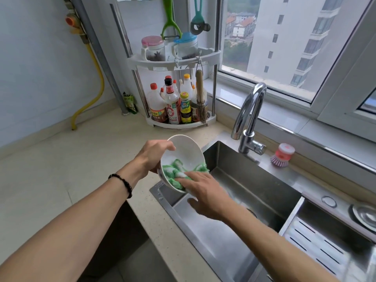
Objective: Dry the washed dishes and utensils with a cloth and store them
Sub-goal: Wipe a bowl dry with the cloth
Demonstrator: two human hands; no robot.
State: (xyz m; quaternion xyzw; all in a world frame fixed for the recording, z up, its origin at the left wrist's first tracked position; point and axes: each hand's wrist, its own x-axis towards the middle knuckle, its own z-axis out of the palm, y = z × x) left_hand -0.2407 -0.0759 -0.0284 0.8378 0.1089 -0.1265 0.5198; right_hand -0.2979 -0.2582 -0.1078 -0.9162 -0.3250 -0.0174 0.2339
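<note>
White bowl (183, 151) in left hand (155, 154), right hand (203, 192) pressing green cloth (175, 171)

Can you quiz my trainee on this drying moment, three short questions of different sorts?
1. True or false: the left hand holds the bowl over the sink's edge.
2. Which thing does the right hand press into the bowl? A) cloth B) scrub brush C) nothing
3. Fill in: the scrub brush sits beside the ____.

Key
1. True.
2. A, the cloth.
3. Tap.
</note>
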